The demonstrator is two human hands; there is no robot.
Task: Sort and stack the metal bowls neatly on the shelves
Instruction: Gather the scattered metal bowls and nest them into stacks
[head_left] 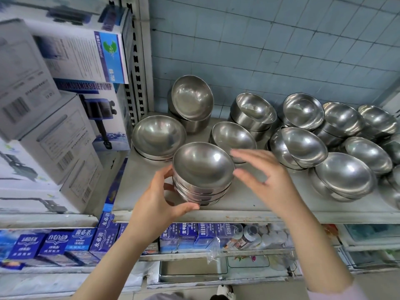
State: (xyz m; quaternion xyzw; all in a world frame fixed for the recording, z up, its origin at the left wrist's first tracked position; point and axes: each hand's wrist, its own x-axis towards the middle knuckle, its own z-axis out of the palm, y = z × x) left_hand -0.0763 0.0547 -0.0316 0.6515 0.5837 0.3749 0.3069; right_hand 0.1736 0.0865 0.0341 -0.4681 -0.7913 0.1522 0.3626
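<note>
Left hand (pixel 158 198): grip closed round the front stack (pixel 202 167), thumb along the base on the near side, fingers curled round the left wall. I read that as you steadying or squaring it. The stack sits on the shelf (pixel 249 202) near the front edge, left of centre.

Right hand (pixel 266 176): grip open, fingers spread, holding nothing, just beside the stack's right rim. It's probably there to true up the top bowl or catch a slip.

Behind the stack, the wide bowl (pixel 159 136) sits on at least one more, apart from the others, so it looks sorted by size. The bowl behind your right fingers (pixel 233 137) lies tipped. At the back left, the tilted stack (pixel 191 98) has its top bowl canted toward you and not seated. The right-hand cluster (pixel 303 146) is crowded, with stacks leaning on each other. My guess is that part is unsorted.

Hard to make out:
- Your left fingertips are hidden behind the stack.
- The right hand is motion-blurred, so I can't tell if it touches the rim.
- The bowl count in the front stack is unclear, because the rims merge.
- The tipped bowl is partly covered by your fingers.
- The far-right bowls are cut off by the frame edge.
- The wide lens warps sizes, so I can't confirm which stacks match.
</note>
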